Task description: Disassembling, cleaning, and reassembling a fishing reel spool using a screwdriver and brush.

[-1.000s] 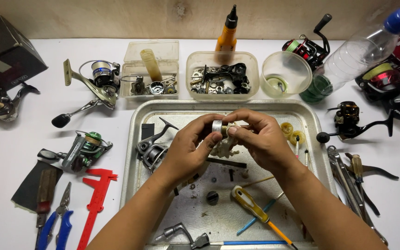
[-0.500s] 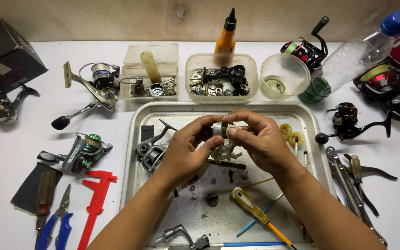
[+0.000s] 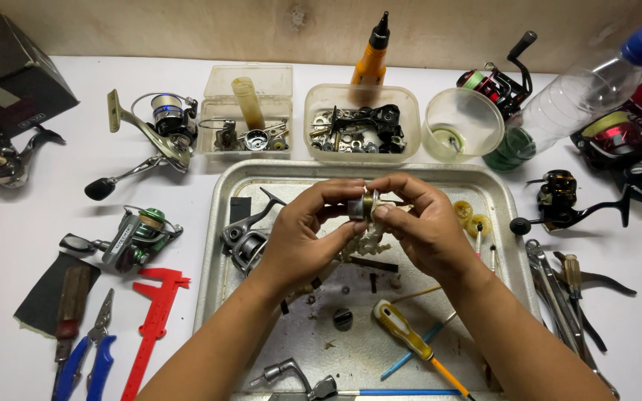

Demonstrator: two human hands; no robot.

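A white bench (image 3: 16, 245) carried a dented metal tray (image 3: 221, 256), with fishing reels to the left and right. Above the tray's middle, the left hand (image 3: 302, 238) and right hand (image 3: 417, 226) both pinched a small grey-and-brass cylindrical reel part (image 3: 361, 206). A yellow-handled screwdriver (image 3: 403, 334) lay nearer, and yellow gears (image 3: 471, 217) to the right.

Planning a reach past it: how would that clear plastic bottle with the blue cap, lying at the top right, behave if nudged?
The clear plastic bottle lies on its side and looks empty, so probably light and apt to roll or skid. Its thin ribbed wall would likely dent under a squeeze.
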